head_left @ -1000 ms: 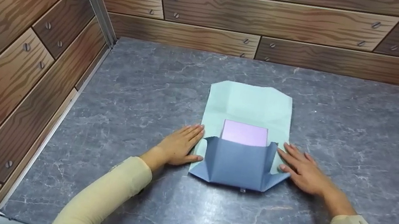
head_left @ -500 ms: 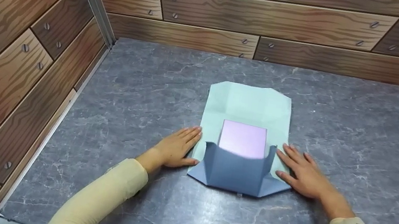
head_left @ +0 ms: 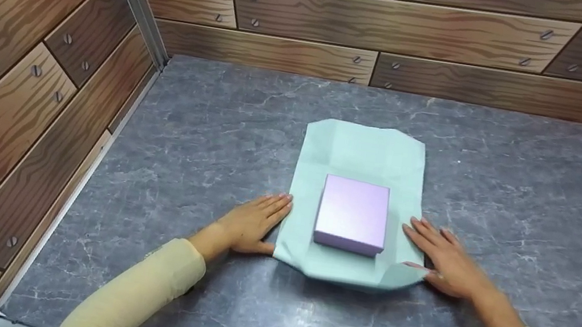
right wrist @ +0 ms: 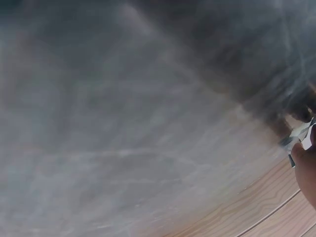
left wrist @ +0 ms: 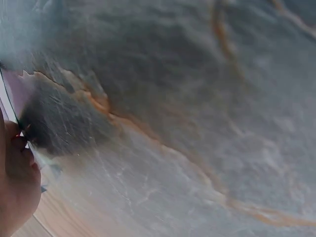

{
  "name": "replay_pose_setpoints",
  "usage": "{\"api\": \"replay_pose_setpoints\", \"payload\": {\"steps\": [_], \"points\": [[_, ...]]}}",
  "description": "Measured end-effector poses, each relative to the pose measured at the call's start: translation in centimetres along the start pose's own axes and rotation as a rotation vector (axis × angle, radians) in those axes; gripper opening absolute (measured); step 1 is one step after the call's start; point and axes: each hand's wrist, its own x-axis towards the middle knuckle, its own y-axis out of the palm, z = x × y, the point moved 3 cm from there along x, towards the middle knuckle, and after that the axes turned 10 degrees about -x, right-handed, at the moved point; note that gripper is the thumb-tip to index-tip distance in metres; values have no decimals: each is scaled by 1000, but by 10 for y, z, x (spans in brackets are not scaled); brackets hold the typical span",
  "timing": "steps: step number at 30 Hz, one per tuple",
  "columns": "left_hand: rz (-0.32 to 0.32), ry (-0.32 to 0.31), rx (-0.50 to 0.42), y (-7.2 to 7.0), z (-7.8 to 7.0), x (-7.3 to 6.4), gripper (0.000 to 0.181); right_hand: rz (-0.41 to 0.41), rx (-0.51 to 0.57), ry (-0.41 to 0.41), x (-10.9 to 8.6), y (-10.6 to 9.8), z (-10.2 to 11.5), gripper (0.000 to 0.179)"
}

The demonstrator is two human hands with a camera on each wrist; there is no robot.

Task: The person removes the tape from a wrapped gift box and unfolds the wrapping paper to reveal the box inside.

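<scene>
A purple box [head_left: 353, 210] rests on a creased sheet of pale teal paper [head_left: 359, 150] in the head view. The sheet's near part lies folded out toward me, its front edge slightly raised off the table. My left hand [head_left: 250, 224] lies with straight fingers at the paper's left edge, fingertips touching it and the thumb at the near left corner. At the right edge rests my right hand [head_left: 449, 259], fingers extended, its thumb beside the curled near right corner. Only a sliver of the left hand [left wrist: 19, 182] and of the right hand [right wrist: 307, 170] shows in the wrist views.
The dark grey marbled table [head_left: 228, 119] surrounds the paper. Wood-patterned panels [head_left: 403, 27] stand behind it and to the left, with a metal rail [head_left: 136, 2] at the corner.
The near flap, which stood up with its blue side showing over the box, has come down toward me and uncovered the box. Both hands have slid slightly nearer along the paper's edges.
</scene>
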Motion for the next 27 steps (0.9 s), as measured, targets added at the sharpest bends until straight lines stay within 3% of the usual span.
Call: {"api": "replay_pose_setpoints", "payload": {"steps": [2, 8, 17, 27], "points": [[-1, -4, -8, 1, 0, -1, 100, 2, 0, 10, -2, 0, 0, 74], [9, -11, -42, 4, -1, -4, 109, 26, -15, 17, -8, 3, 1, 96], [-21, 26, -8, 4, -1, -6, 121, 47, -61, -30, -11, 1, 1, 120], [-42, 45, 17, 4, -3, -7, 126, 84, -49, -51, -9, 2, -5, 127]]}}
